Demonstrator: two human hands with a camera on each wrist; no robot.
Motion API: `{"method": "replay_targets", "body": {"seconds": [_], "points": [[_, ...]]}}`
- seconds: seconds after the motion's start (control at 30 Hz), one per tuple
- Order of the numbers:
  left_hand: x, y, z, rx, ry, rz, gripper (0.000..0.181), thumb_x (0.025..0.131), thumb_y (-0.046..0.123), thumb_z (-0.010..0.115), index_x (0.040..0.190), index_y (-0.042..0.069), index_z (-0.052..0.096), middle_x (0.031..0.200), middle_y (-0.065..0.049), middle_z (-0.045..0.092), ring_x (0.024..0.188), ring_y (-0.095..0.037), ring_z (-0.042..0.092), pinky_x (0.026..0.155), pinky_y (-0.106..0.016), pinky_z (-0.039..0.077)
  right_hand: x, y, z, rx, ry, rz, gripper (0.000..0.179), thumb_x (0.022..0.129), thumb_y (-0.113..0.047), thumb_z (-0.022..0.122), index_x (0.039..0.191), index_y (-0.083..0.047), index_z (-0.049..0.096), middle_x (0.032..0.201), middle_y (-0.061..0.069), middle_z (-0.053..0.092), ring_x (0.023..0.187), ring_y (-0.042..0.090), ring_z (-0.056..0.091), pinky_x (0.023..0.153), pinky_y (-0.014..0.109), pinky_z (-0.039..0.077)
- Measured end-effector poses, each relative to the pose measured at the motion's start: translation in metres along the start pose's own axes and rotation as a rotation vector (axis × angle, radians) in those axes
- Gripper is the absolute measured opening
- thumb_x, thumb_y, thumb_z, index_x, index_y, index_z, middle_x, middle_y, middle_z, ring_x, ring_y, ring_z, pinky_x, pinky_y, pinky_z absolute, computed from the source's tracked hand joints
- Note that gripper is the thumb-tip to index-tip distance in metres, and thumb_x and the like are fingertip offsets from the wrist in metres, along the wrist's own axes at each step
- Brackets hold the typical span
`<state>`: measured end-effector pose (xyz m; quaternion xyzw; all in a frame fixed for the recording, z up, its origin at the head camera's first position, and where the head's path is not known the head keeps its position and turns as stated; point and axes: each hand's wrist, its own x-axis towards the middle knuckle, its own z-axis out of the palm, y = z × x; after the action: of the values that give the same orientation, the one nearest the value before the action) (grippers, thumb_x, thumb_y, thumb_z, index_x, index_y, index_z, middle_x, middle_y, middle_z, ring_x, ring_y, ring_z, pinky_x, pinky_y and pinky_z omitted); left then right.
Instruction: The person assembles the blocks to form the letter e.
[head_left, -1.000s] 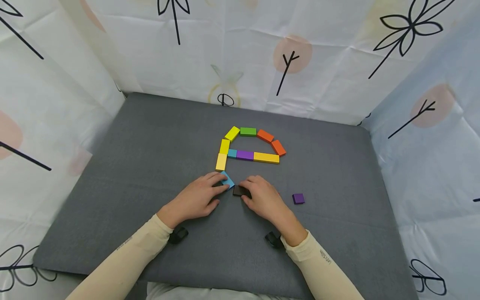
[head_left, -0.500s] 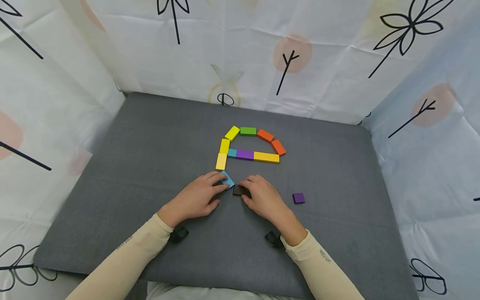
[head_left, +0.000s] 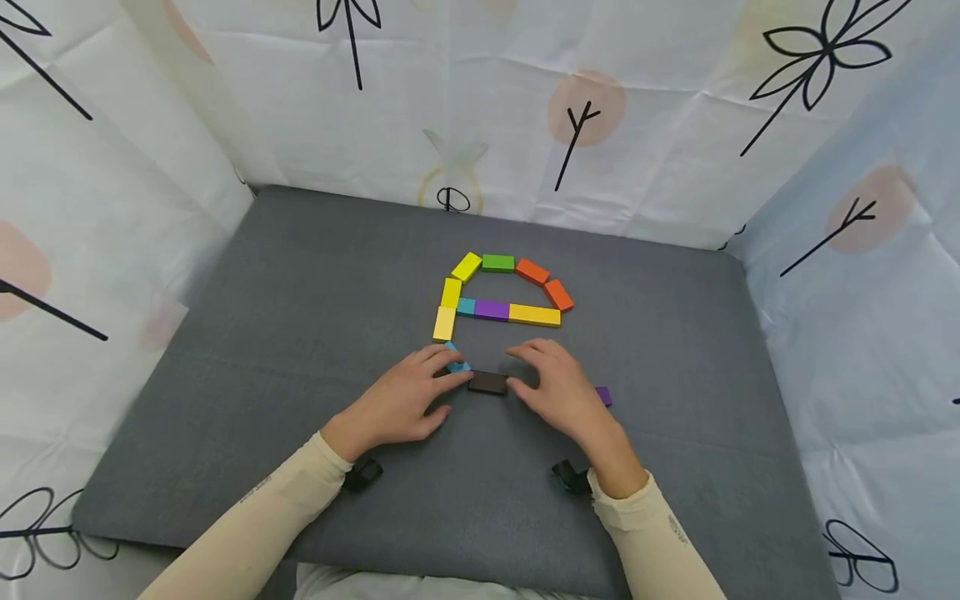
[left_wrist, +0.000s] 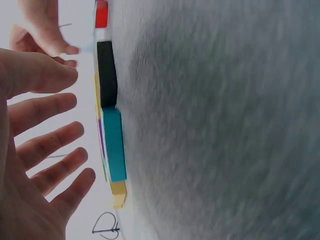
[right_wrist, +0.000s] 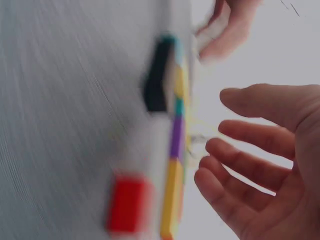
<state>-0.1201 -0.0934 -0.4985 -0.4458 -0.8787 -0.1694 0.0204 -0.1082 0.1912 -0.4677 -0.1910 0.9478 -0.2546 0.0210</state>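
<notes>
My left hand (head_left: 401, 402) is over the light blue block (head_left: 458, 367), its fingertips hiding part of it. In the left wrist view those fingers look spread and loosely straight above the teal-looking side of the block (left_wrist: 115, 145). A dark brown block (head_left: 487, 383) lies flat, its left end at the blue block's lower corner. Just right of it is my right hand (head_left: 558, 390), thumb and fingers apart with nothing between them. The right wrist view shows this hand (right_wrist: 260, 160) open, clear of the dark block (right_wrist: 159, 75). Behind it, a small purple block (head_left: 604, 396) is partly hidden.
Beyond the hands, yellow blocks (head_left: 444, 323), a green block (head_left: 498, 263) and orange blocks (head_left: 532, 272) form a loop. Its lower side is a row with a purple block (head_left: 492, 310). All lie on a grey table (head_left: 315, 275) walled by printed cloth (head_left: 487, 100).
My right hand has let go of the dark brown block and shifted right, now covering part of the small purple block. The left hand has barely moved; the blocks lie as before.
</notes>
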Motion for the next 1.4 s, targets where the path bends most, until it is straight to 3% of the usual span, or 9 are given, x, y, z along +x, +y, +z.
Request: {"method": "replay_targets", "body": {"seconds": [0.13, 0.3, 0.5, 0.77, 1.4], "points": [[0.000, 0.007, 0.003, -0.004, -0.016, 0.044, 0.052, 0.094, 0.021, 0.080, 0.144, 0.011, 0.071, 0.147, -0.013, 0.059, 0.135, -0.031, 0.052, 0.112, -0.049, 0.048, -0.017, 0.016, -0.027, 0.031, 0.052, 0.029, 0.045, 0.093, -0.012, 0.088, 0.136, -0.006, 0.075, 0.132, 0.009, 0.069, 0.119, 0.031, 0.064, 0.097, 0.053, 0.056], [0.003, 0.010, 0.006, -0.015, -0.037, 0.066, 0.053, 0.094, 0.021, 0.078, 0.146, 0.011, 0.070, 0.149, -0.011, 0.057, 0.136, -0.028, 0.051, 0.112, -0.045, 0.048, -0.035, 0.031, -0.042, 0.021, 0.007, 0.065, 0.046, 0.092, -0.007, 0.087, 0.136, -0.006, 0.075, 0.133, 0.010, 0.068, 0.117, 0.033, 0.064, 0.096, 0.055, 0.056], [0.006, 0.012, 0.008, -0.005, -0.078, 0.072, 0.056, 0.095, 0.024, 0.076, 0.149, 0.013, 0.068, 0.153, -0.009, 0.056, 0.141, -0.029, 0.048, 0.115, -0.049, 0.045, -0.045, 0.040, -0.029, 0.007, -0.066, 0.049, 0.042, 0.092, -0.006, 0.087, 0.133, -0.005, 0.076, 0.130, 0.010, 0.070, 0.119, 0.034, 0.065, 0.099, 0.056, 0.055], [0.005, 0.011, 0.013, -0.016, -0.108, 0.060, 0.055, 0.096, 0.024, 0.076, 0.149, 0.012, 0.068, 0.154, -0.009, 0.055, 0.139, -0.029, 0.047, 0.110, -0.045, 0.050, -0.043, 0.043, -0.014, -0.018, -0.061, 0.037, 0.036, 0.090, -0.003, 0.088, 0.125, -0.006, 0.078, 0.124, 0.008, 0.071, 0.114, 0.030, 0.067, 0.097, 0.053, 0.056], [0.008, 0.014, 0.017, 0.049, -0.130, 0.043, 0.064, 0.095, 0.030, 0.078, 0.154, 0.013, 0.062, 0.156, -0.011, 0.053, 0.139, -0.032, 0.048, 0.113, -0.050, 0.045, -0.038, 0.040, -0.009, 0.006, -0.050, 0.056, 0.033, 0.090, -0.003, 0.089, 0.122, -0.007, 0.079, 0.117, 0.005, 0.072, 0.103, 0.024, 0.066, 0.091, 0.048, 0.058]]}}
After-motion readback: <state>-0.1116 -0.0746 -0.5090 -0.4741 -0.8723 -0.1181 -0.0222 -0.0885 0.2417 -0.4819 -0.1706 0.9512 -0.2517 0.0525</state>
